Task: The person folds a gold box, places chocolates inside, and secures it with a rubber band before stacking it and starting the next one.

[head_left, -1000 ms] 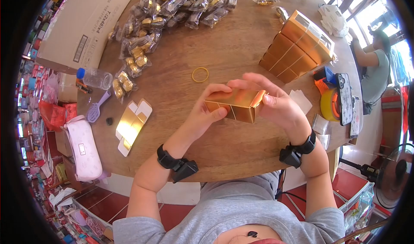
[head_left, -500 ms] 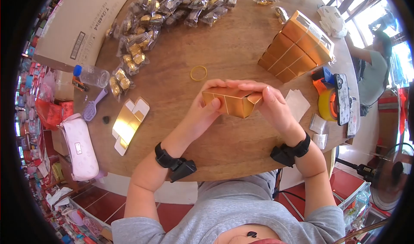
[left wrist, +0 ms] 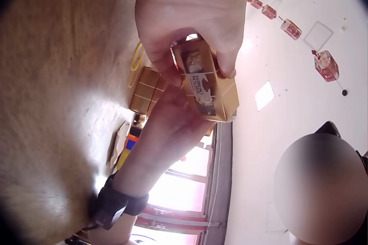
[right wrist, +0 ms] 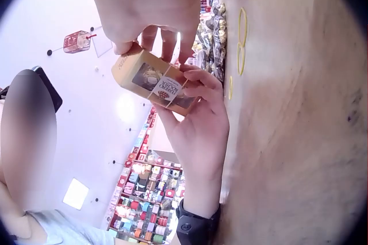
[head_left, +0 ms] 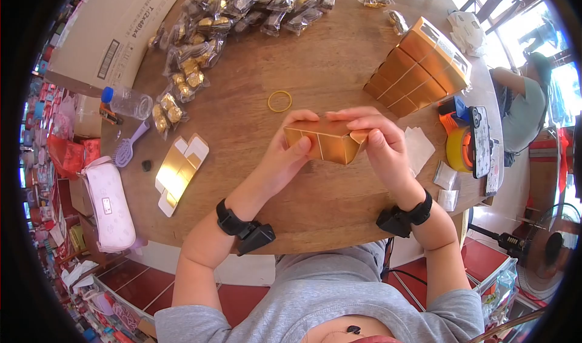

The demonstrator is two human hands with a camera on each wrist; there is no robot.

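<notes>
A small gold gift box point(head_left: 327, 145) is held between both hands above the near part of the wooden table. My left hand point(head_left: 287, 155) grips its left end, thumb on the near face and fingers over the far side. At the right end, my right hand point(head_left: 389, 155) has its thumb at a slightly raised end flap point(head_left: 359, 138) and its fingers along the top edge. Through a clear window in the box point(right wrist: 162, 85), wrapped chocolates and a printed label show in the right wrist view; the window also appears on the box point(left wrist: 208, 84) in the left wrist view.
A yellow rubber band point(head_left: 280, 101) lies beyond the hands. Left are a flattened gold carton point(head_left: 182, 174), hairbrush point(head_left: 127, 150), bottle point(head_left: 130, 103) and pink pouch point(head_left: 109, 205). Bagged chocolates point(head_left: 242, 9) pile up behind. Stacked gold boxes point(head_left: 412, 70), tape point(head_left: 459, 149) and a phone point(head_left: 480, 141) stand right.
The box has shifted slightly left and tilted. My right fingers flattened across its top, then bent again, with the thumb back at the end flap.
</notes>
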